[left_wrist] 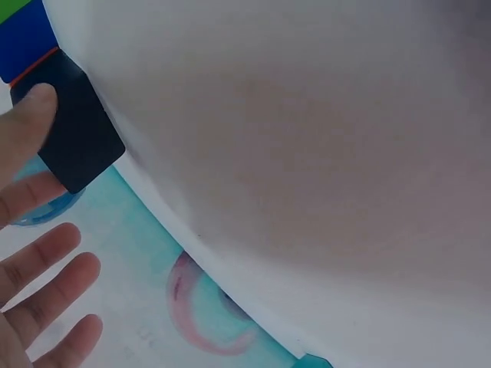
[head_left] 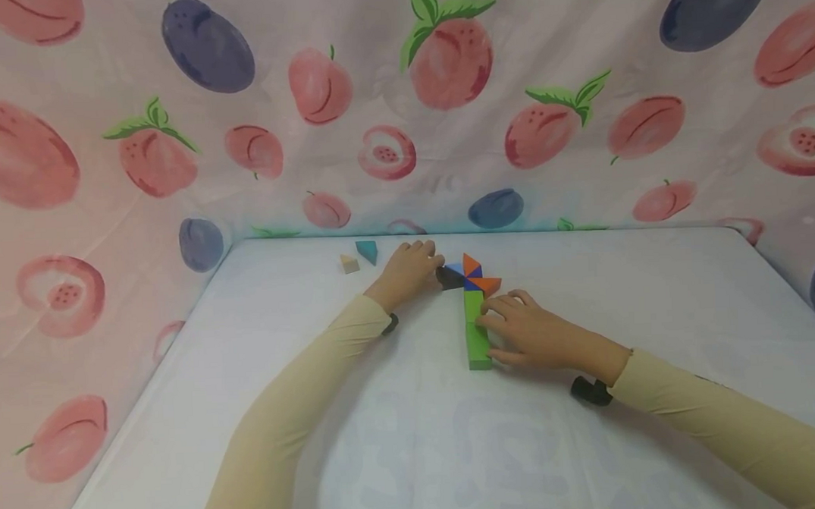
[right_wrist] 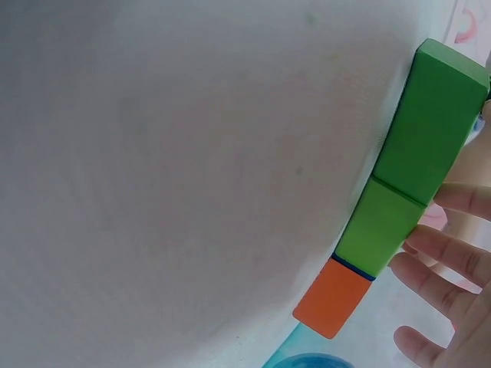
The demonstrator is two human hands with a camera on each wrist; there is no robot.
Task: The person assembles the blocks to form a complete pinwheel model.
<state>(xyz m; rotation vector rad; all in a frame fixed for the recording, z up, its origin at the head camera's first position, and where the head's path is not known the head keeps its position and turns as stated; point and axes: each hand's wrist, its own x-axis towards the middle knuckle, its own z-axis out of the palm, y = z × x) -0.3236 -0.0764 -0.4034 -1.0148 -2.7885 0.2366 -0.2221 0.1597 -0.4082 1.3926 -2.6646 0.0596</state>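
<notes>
A black block (head_left: 452, 279) sits at the left side of a pinwheel of orange triangular blocks (head_left: 491, 285) and blue pieces (head_left: 474, 284). My left hand (head_left: 410, 271) pinches it between thumb and index finger, the other fingers spread, as the left wrist view shows. Below the pinwheel, two green blocks, a short one (head_left: 473, 305) and a longer one (head_left: 478, 351), line up end to end like a stem. The fingertips of my right hand (head_left: 537, 336) touch their right side, fingers loosely extended. A light blue piece (head_left: 454, 268) shows behind the black block.
Left of the left hand lie a teal block (head_left: 368, 251) and a small natural-wood block (head_left: 349, 264), near the table's far edge. Behind the white tabletop (head_left: 620, 275) hangs a fruit-print cloth (head_left: 373, 81), which also covers the sides.
</notes>
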